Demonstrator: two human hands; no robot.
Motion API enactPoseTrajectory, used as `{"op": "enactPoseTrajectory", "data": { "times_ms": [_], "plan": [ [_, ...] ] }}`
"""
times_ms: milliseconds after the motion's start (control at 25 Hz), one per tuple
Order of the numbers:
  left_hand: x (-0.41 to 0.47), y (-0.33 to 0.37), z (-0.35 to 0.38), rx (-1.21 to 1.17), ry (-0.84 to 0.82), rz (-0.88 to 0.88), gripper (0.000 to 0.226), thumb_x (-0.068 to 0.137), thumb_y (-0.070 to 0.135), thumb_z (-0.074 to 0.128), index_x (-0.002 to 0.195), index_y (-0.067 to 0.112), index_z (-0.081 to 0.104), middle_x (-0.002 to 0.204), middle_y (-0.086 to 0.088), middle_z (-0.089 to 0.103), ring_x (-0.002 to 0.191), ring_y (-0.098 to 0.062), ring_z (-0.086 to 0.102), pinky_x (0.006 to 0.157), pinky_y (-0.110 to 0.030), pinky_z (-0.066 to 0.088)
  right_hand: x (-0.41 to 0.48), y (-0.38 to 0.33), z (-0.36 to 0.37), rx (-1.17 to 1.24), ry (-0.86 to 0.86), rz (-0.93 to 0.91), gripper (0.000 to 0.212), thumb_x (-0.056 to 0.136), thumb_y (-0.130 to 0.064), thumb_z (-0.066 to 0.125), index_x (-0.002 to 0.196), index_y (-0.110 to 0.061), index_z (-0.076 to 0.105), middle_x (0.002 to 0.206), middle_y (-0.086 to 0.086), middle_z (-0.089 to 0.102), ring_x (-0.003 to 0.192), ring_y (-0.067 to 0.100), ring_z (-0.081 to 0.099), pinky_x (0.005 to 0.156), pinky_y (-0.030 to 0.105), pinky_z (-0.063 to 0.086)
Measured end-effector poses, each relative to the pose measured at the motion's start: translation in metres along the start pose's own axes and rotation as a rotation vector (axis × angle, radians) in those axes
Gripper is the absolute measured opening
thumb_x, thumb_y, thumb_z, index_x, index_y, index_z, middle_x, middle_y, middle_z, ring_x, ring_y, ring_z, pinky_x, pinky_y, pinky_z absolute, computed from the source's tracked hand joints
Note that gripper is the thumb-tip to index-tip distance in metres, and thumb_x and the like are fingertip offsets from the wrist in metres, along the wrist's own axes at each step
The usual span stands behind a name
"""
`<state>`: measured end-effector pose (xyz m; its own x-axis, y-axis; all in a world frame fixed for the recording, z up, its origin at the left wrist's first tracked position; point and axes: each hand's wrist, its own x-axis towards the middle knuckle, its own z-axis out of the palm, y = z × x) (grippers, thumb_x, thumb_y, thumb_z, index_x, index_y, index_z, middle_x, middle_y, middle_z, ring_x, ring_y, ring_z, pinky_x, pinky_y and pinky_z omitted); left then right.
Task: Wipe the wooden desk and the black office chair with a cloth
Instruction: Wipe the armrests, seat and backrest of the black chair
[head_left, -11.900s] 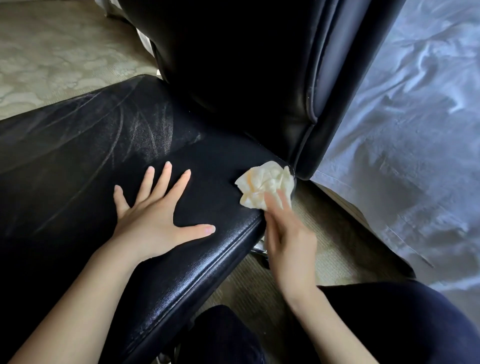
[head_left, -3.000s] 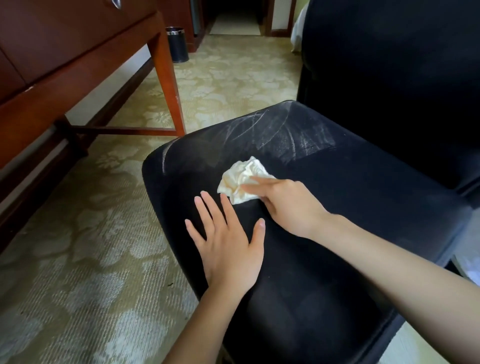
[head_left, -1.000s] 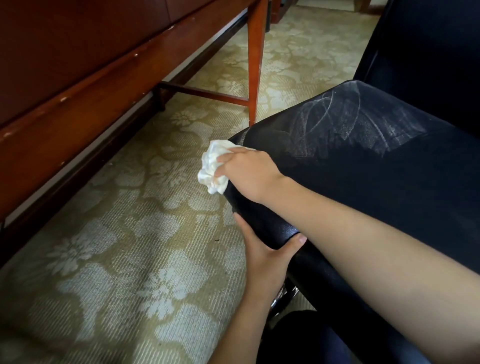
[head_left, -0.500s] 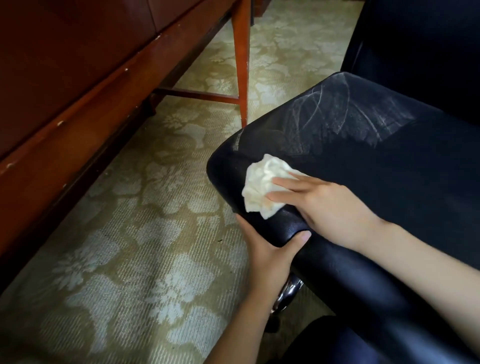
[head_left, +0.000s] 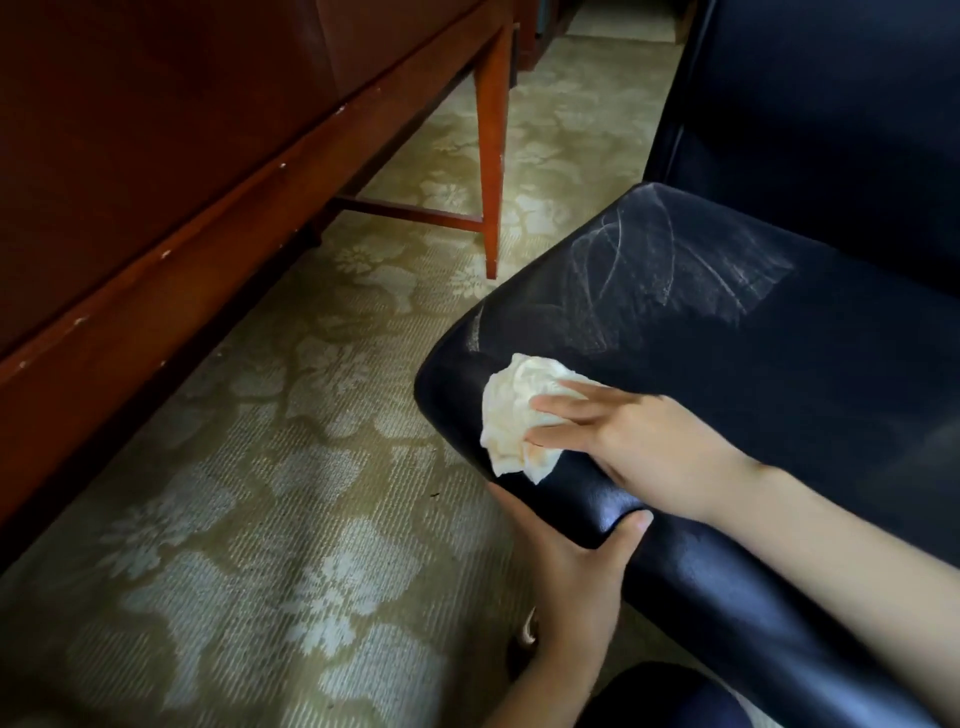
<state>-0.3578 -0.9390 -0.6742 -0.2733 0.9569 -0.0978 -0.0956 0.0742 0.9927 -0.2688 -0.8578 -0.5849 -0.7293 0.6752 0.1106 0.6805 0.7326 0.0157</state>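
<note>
Chair seat (head_left: 779, 395) near corner is cupped from below by left hand (head_left: 576, 582), thumb hooked over the top edge, other fingers hidden underneath. Just beyond that thumb, right hand (head_left: 639, 441) lies flat, fingers straight and close together, pressing the crumpled white cloth (head_left: 511, 415) onto the rounded corner rather than gripping it.

Change: a second ago the cloth was off over the corner's side edge. Half a second ago it was back on top. Now it has slid a little toward the left hand. The left hand's hold is unchanged. This reads as corner and edge wiping in progress, with the seat steadied.

Past the right hand, pale dusty streaks (head_left: 649, 260) still show on the seat, so the chair is likely unfinished. Further on is the backrest (head_left: 831, 104). Well left of the cloth, the wooden desk (head_left: 156, 156) and its leg (head_left: 491, 156) stand on patterned carpet (head_left: 260, 519). The desk top is out of view, so its state cannot be judged.
</note>
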Motion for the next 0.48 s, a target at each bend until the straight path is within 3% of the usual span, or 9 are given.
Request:
{"op": "enactPoseTrajectory", "data": {
  "times_ms": [80,160,280,320,400,480],
  "plan": [
    [-0.010,0.004,0.005,-0.024,0.022,0.023,0.123,0.056,0.030,0.086,0.149,0.033,0.006,0.150,0.016,0.029,0.135,0.007,0.028,0.114,-0.027,0.027,0.014,-0.007,-0.001,0.021,-0.013,-0.034,0.060,0.069,0.007,0.069,0.113,-0.033,0.063,0.132,-0.010,0.055,0.125,0.018,0.052,0.052,0.028,0.052],
    [-0.022,0.001,0.008,-0.015,0.009,0.016,0.124,0.056,0.031,0.085,0.148,0.038,0.003,0.150,0.017,0.028,0.135,0.006,0.029,0.113,-0.025,0.029,0.028,-0.016,0.001,0.047,-0.086,-0.052,0.049,0.092,-0.005,0.050,0.129,-0.036,0.052,0.146,-0.016,0.037,0.140,0.013,0.030,0.080,0.032,0.050],
    [-0.030,-0.001,0.004,-0.032,0.042,-0.076,0.127,0.049,0.034,0.090,0.140,0.059,0.005,0.149,0.010,0.034,0.136,-0.009,0.037,0.110,-0.043,0.036,0.049,-0.026,0.004,0.093,-0.072,-0.063,0.041,0.098,-0.015,0.041,0.131,-0.039,0.048,0.145,-0.020,0.033,0.140,0.008,0.024,0.091,0.031,0.048],
    [-0.024,0.003,0.001,-0.019,0.080,-0.067,0.128,0.046,0.036,0.091,0.140,0.058,0.008,0.149,0.007,0.034,0.136,-0.013,0.037,0.109,-0.045,0.036,0.055,-0.027,0.006,0.112,-0.055,-0.048,0.041,0.098,-0.014,0.042,0.130,-0.038,0.050,0.144,-0.019,0.036,0.139,0.008,0.026,0.091,0.033,0.049],
    [-0.001,0.014,-0.006,0.051,0.163,-0.016,0.136,0.042,0.038,0.091,0.148,0.040,0.006,0.152,0.002,0.026,0.140,-0.015,0.028,0.113,-0.041,0.031,0.065,-0.026,0.007,0.186,-0.058,0.022,0.044,0.098,-0.012,0.041,0.130,-0.039,0.052,0.148,-0.016,0.034,0.141,0.009,0.024,0.096,0.037,0.046],
    [0.023,0.024,-0.009,0.099,0.160,-0.003,0.141,0.047,0.029,0.092,0.151,0.019,-0.003,0.157,-0.008,0.005,0.146,-0.018,0.010,0.114,-0.026,0.024,0.068,-0.024,0.008,0.251,-0.077,0.061,0.044,0.099,-0.014,0.039,0.132,-0.040,0.052,0.153,-0.016,0.029,0.144,0.010,0.019,0.102,0.038,0.042]
  ]
}}
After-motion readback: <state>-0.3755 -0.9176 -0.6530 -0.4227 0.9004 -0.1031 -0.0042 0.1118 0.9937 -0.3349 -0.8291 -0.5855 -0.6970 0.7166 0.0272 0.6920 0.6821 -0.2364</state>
